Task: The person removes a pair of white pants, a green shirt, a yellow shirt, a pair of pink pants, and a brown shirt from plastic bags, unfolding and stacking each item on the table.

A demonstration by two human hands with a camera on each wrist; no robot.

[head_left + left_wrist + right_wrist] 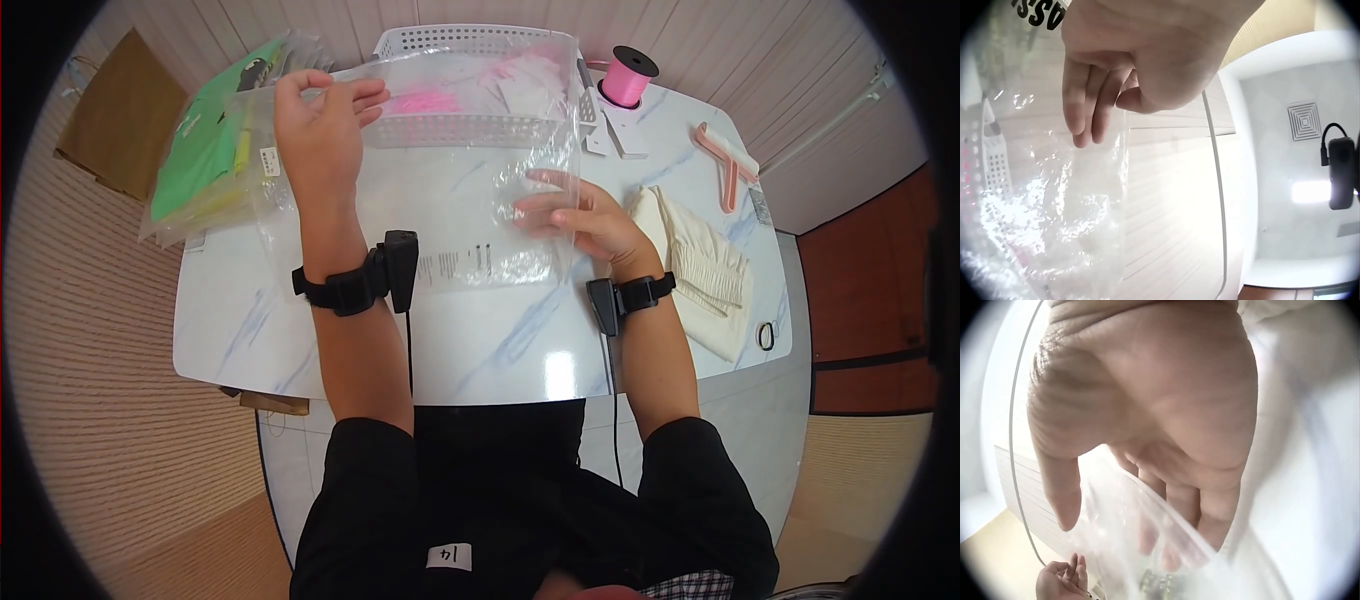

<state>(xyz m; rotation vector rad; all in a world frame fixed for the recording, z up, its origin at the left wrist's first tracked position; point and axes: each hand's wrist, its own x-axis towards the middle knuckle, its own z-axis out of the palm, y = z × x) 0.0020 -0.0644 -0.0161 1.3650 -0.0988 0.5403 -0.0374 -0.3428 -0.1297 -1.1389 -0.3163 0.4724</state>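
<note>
A large clear plastic bag (pixel 430 205) with small printed marks near its lower edge spans the space between both hands over the table. At its upper left, my left hand (pixel 320 130) pinches the film between thumb and fingers. In the left wrist view, the bag's side edge (pixel 1124 162) runs down from the left hand (pixel 1129 69). My right hand (pixel 590 220) is at the bag's right side, fingers behind the film and thumb in front. The right wrist view shows the right hand (pixel 1147 412) with thumb and fingers spread apart and the bag's edge between them.
A white perforated basket (pixel 420 40) with pink filler stands behind the bag. Packaged green items (pixel 205 135) lie left. Pink ribbon on a spool (pixel 628 76), a pink-and-white tool (pixel 728 165), folded cream cloth (pixel 705 270) and a small dark ring (pixel 766 336) are at right.
</note>
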